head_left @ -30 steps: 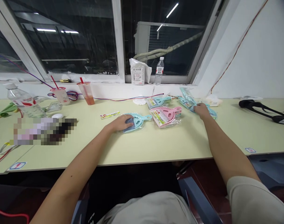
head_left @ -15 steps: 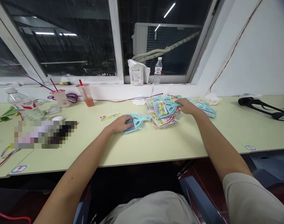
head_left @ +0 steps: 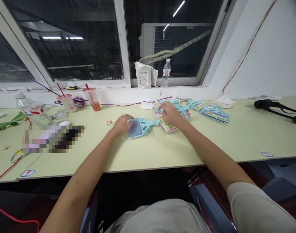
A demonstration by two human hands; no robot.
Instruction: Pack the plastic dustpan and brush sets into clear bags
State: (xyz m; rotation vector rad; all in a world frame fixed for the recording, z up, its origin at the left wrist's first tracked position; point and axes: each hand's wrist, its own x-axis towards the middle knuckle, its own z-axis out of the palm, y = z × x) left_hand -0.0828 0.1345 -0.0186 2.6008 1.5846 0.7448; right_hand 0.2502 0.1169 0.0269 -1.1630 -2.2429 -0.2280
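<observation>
A light-blue mini dustpan with a grey-bristled brush lies on the table in clear film, handle pointing right. My left hand grips its left edge, fingers curled at the upper corner. To its right is a pile of similar bagged sets, blue on top and a pink pack below. My right hand, slightly blurred, is over this pile with its fingers closed at the left end of a blue dustpan set, partly hiding it. Another bagged blue set lies further right.
A printed card strip lies behind my left hand. Drink cups, a large bottle and cables stand at the left. A small water bottle and white package are on the sill. A black strap-like item lies right.
My right hand has moved left from the handle of the top blue set to its other end. My left hand has drawn back to the edge of its dustpan, uncovering more bristles.
</observation>
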